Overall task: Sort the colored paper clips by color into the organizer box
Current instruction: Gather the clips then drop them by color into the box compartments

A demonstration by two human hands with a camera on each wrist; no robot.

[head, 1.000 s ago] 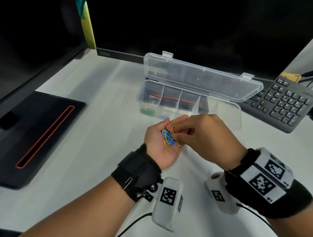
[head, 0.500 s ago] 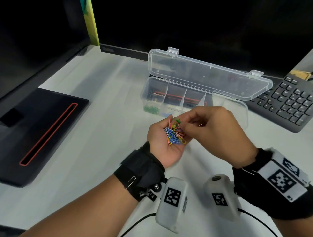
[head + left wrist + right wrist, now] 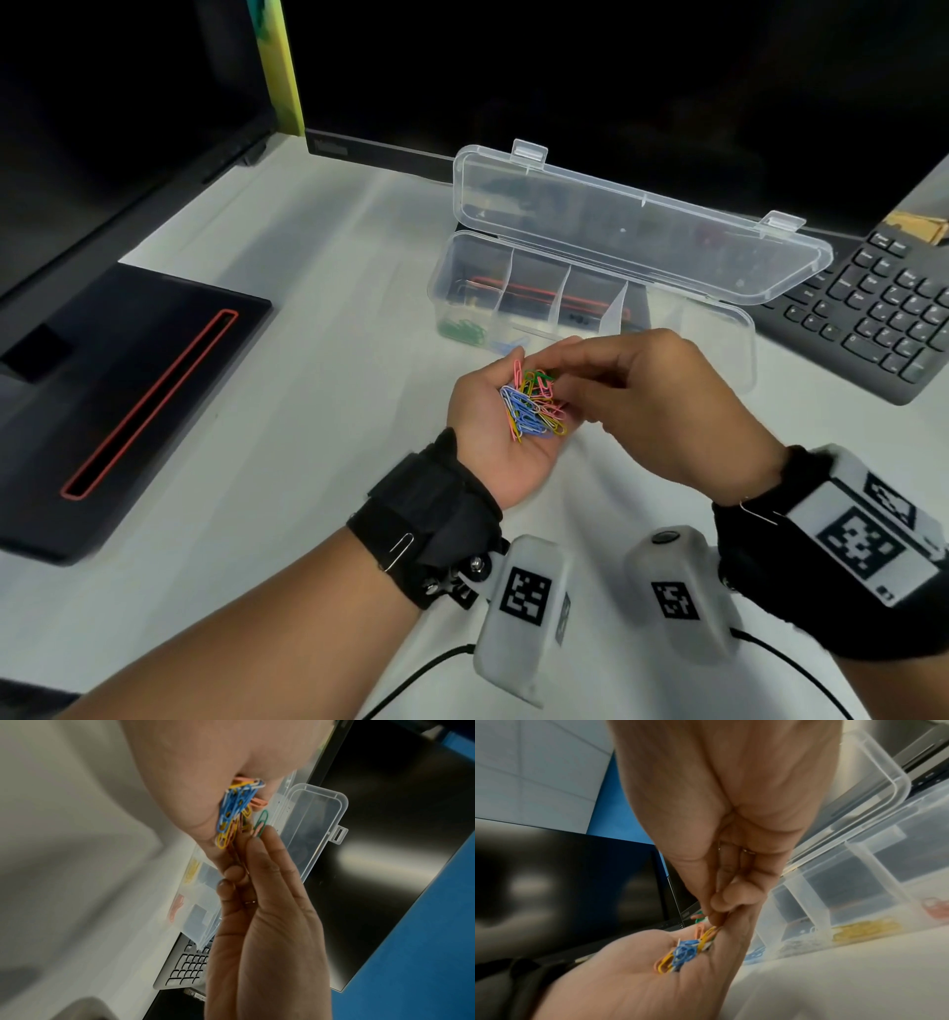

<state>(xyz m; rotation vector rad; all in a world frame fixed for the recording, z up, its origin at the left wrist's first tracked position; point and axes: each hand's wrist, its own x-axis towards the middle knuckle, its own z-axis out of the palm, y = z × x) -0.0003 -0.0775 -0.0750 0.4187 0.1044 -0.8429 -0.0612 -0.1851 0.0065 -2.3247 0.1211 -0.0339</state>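
Observation:
My left hand (image 3: 500, 426) is palm up, cupping a pile of blue, yellow, pink and green paper clips (image 3: 531, 406). The same pile (image 3: 235, 807) shows in the left wrist view. My right hand (image 3: 637, 395) reaches in from the right and pinches a green clip (image 3: 260, 823) at the pile's far edge (image 3: 542, 376). The clear organizer box (image 3: 739, 329) stands just beyond, lid up. Green clips (image 3: 462, 329) lie in its leftmost compartment, blue ones (image 3: 506, 344) in the one beside it. In the right wrist view, yellow clips (image 3: 867, 929) and pink clips (image 3: 936, 906) lie in other compartments.
A black keyboard (image 3: 883, 313) lies right of the box. A black monitor base with a red slot (image 3: 128, 390) covers the left of the white table (image 3: 308, 411). A dark monitor (image 3: 565, 77) stands behind the box.
My right fingers dug into the pile and now pinch a green clip at its far edge. Both hands have drifted slightly toward the box.

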